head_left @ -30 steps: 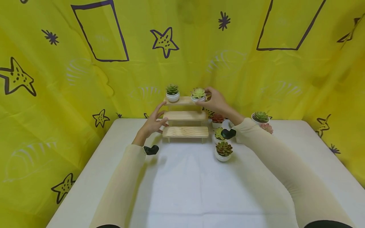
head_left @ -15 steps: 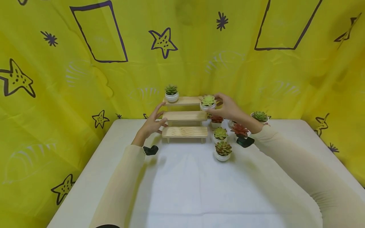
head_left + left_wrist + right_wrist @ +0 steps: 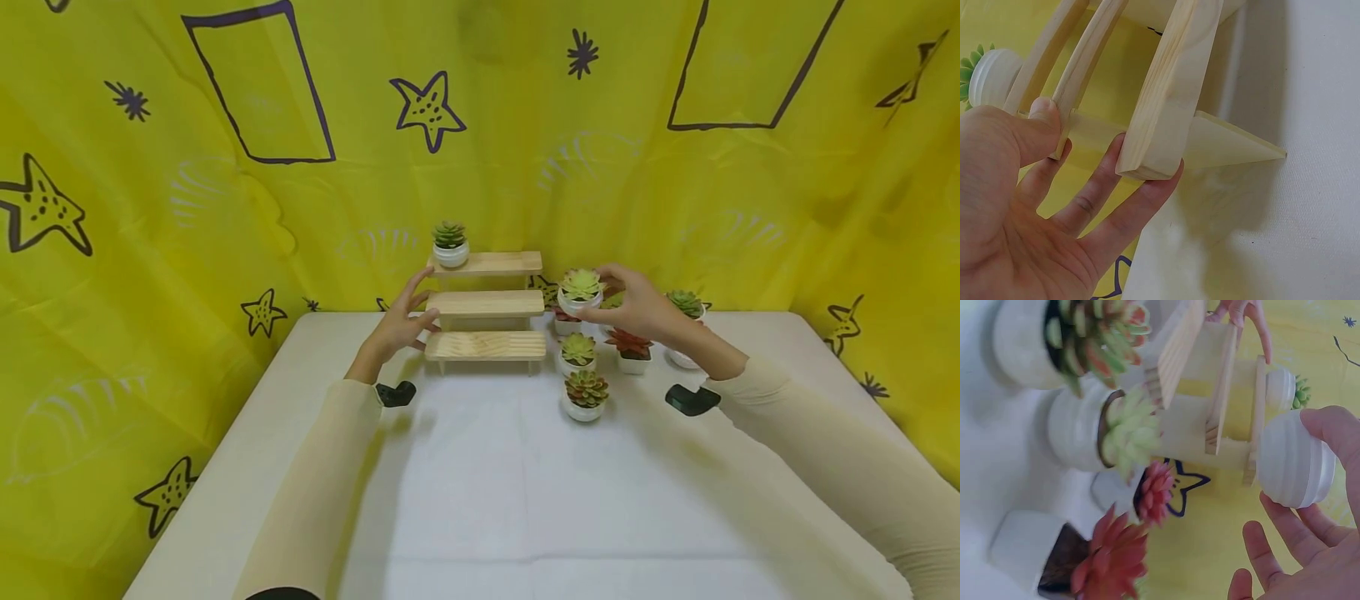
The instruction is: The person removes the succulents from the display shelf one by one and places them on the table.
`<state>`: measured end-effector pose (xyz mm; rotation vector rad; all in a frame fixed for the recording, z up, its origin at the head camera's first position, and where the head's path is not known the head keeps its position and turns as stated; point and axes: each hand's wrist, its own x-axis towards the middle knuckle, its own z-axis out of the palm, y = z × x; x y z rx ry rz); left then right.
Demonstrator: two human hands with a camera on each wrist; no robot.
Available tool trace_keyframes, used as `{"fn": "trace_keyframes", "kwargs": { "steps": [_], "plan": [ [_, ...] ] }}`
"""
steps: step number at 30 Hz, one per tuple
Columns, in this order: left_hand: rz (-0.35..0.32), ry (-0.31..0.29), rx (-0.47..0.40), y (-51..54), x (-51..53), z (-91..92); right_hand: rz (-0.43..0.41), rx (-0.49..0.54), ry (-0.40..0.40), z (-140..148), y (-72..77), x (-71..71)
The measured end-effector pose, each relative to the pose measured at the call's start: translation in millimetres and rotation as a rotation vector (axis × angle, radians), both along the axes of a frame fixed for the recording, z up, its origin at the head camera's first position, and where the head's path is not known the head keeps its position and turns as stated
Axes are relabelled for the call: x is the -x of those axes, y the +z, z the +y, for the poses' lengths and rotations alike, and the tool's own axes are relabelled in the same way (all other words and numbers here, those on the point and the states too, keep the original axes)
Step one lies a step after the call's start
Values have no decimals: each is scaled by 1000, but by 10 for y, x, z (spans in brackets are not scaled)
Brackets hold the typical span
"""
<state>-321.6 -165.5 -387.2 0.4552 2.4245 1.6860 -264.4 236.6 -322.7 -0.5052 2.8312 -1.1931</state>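
Observation:
A three-step wooden plant stand stands at the back of the table. My left hand holds its left end; in the left wrist view the thumb lies against the middle plank and fingertips touch the lowest plank. A dark green succulent in a white pot sits at the left of the top step. My right hand pinches a pale green succulent's round white pot, upright in the air right of the stand. The right wrist view shows thumb and fingers on that pot's sides.
Right of the stand are several potted succulents: a pale green one, a reddish-green one, a red one and a green one. A yellow curtain hangs behind the white table.
My right hand has carried the pale green succulent from the right end of the top step rightward and down, past the stand's edge. My left hand stays at the stand.

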Motion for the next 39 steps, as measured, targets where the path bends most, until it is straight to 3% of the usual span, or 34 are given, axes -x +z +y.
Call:
{"fn": "trace_keyframes", "kwargs": {
  "steps": [16,27,39],
  "plan": [
    [16,-12,-13,0,5,4,-46,-65,-66,489,-112,-358],
    [-7,-22,-26,14,-3,-3,-31,-35,-79,668,-235,-532],
    [17,-20,-12,-18,7,-10,-21,-44,-106,794,-430,-777]
  ]
}}
